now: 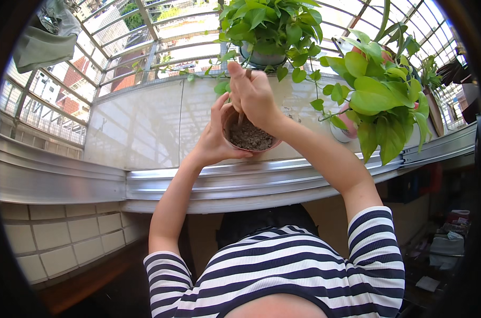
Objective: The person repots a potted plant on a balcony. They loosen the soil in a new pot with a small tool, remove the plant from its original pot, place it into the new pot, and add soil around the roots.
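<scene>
A round reddish plant pot (226,134) stands on the tiled sill, close to the window track. Dry, crumbly brown soil (253,136) fills it to a little below the rim. My left hand (213,137) wraps the pot's left side, thumb along the near rim and fingers on the far left. Above the pot, my right hand (251,95) is closed in a fist, thumb up, around a thin brown stick-like tool (240,118). Its lower end is in the soil at the left part of the pot; most of its length is hidden by my fist.
Behind the pot stands a potted pothos (270,28) with trailing vines. Another leafy pothos (377,95) in a pink and white pot (347,123) is at the right. Metal window bars (145,24) enclose the tiled sill (141,127); aluminium sliding tracks (240,181) run along its near edge. Grey-green cloth (45,43) hangs upper left.
</scene>
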